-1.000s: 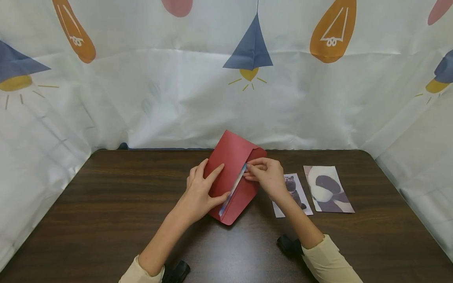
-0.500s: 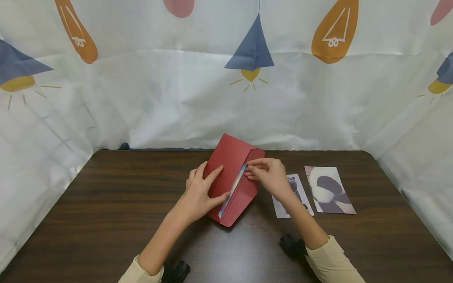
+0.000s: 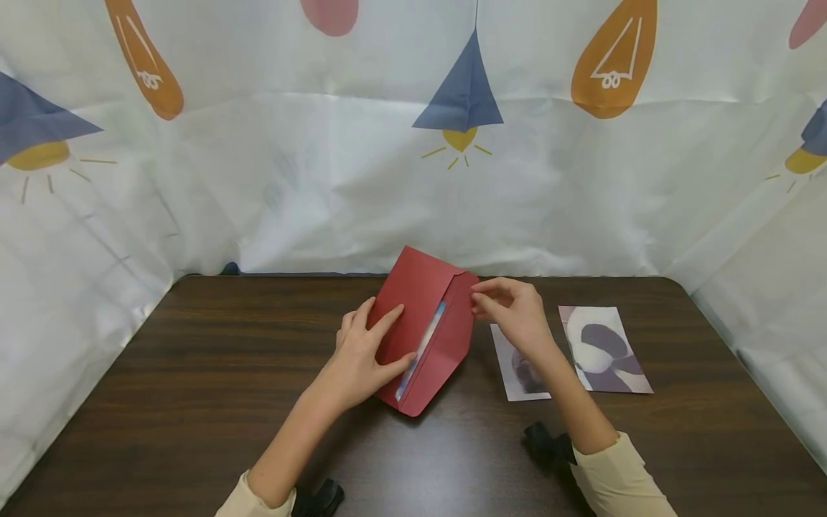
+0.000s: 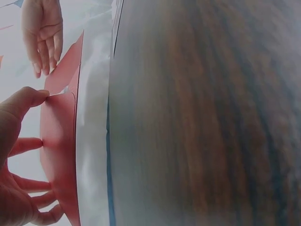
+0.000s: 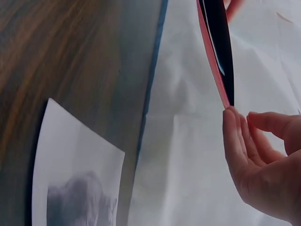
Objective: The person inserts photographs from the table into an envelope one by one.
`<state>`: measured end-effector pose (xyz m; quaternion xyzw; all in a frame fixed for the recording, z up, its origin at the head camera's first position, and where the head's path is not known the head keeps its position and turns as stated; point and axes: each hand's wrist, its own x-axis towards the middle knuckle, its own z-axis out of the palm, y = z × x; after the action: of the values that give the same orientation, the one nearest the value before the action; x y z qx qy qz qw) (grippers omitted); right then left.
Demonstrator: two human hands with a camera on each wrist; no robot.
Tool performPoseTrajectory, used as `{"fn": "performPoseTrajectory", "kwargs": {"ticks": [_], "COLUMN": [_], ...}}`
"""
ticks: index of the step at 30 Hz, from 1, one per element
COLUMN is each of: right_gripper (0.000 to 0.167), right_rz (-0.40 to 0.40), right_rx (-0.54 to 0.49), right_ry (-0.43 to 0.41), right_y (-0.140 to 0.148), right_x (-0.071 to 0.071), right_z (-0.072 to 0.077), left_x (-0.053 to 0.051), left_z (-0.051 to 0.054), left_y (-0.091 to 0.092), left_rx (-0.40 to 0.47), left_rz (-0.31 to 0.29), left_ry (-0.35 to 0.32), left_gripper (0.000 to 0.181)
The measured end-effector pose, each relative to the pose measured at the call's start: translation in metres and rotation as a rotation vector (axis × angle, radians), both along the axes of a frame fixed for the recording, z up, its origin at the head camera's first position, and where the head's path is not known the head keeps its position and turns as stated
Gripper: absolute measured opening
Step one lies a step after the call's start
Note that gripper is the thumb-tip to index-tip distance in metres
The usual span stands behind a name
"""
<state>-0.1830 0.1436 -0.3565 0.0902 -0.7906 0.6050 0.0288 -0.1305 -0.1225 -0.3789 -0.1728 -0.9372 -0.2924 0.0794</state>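
A red envelope (image 3: 410, 294) is tilted over the table, its flap unfolded toward the right. Something with blue and white parts (image 3: 428, 332) shows in its slit. My left hand (image 3: 357, 359) holds the envelope, fingers spread over its face and left edge, thumb at the slit's rim; the left wrist view shows the thumb (image 4: 33, 96) there. My right hand (image 3: 513, 312) is at the flap's outer edge. In the right wrist view its fingertips (image 5: 229, 115) meet the envelope's end, and the thumb stands apart with nothing seen between.
Two picture cards lie on the dark wooden table (image 3: 226, 373): one (image 3: 510, 373) partly hidden under my right forearm, another (image 3: 604, 348) farther right. A white patterned curtain (image 3: 336, 187) hangs behind the table's far edge.
My right hand has let go at the slit and moved right to the flap's outer edge. My left hand keeps its hold; the envelope has shifted slightly down and left.
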Motion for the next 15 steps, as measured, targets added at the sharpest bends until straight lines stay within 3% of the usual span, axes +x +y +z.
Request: {"fn": "performPoseTrajectory", "kwargs": {"ticks": [10, 15], "right_gripper": [0.023, 0.025], "right_rz": [-0.056, -0.039], "right_rx": [0.228, 0.296], "right_ry": [0.038, 0.059], "right_y": [0.019, 0.029], "right_x": [-0.006, -0.010], "right_z": [0.003, 0.000], "left_x": [0.002, 0.002], "left_z": [0.002, 0.002], "left_y": [-0.005, -0.006], "left_rx": [0.012, 0.014], "left_rz": [0.001, 0.012], "left_ry": [0.000, -0.007], "left_gripper": [0.075, 0.074]}}
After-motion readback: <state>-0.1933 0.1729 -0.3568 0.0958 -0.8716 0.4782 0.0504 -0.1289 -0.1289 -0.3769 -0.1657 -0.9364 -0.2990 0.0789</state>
